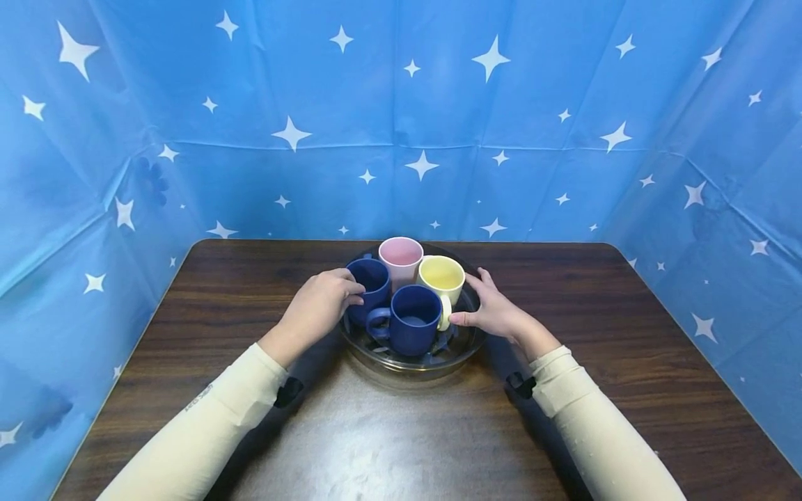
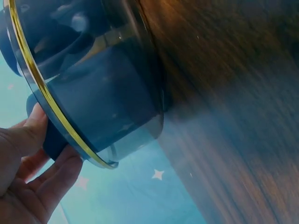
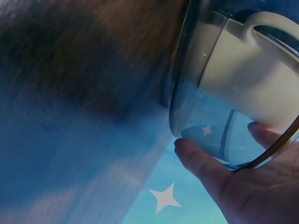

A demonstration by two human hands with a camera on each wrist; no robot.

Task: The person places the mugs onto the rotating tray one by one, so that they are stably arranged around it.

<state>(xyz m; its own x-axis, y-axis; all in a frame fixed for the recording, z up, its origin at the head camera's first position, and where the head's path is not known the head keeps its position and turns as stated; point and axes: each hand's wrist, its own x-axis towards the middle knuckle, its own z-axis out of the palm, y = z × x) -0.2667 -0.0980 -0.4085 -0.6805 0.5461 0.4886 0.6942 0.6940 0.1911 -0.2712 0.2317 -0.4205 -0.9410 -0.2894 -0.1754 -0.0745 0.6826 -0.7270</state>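
Note:
A clear glass bowl with a gold rim (image 1: pixel 401 367) holds two dark blue mugs, a pink mug (image 1: pixel 401 252) and a pale yellow mug (image 1: pixel 441 273). My left hand (image 1: pixel 322 296) grips the left blue mug (image 1: pixel 370 278) at its upper edge; thumb and fingers pinch it above the bowl's rim in the left wrist view. The front blue mug (image 1: pixel 413 323) stands upright with its handle to the left. My right hand (image 1: pixel 495 309) is beside the yellow mug, fingers spread, thumb near its handle (image 1: pixel 445 313). In the right wrist view one fingertip (image 3: pixel 183 147) lies outside the glass wall.
The bowl stands on a dark wooden table (image 1: pixel 388 445), toward its back edge. Blue cloth with white stars (image 1: pixel 420 104) rises behind the table and along both sides. Dark bands (image 1: pixel 288 393) circle the wrists over cream sleeves.

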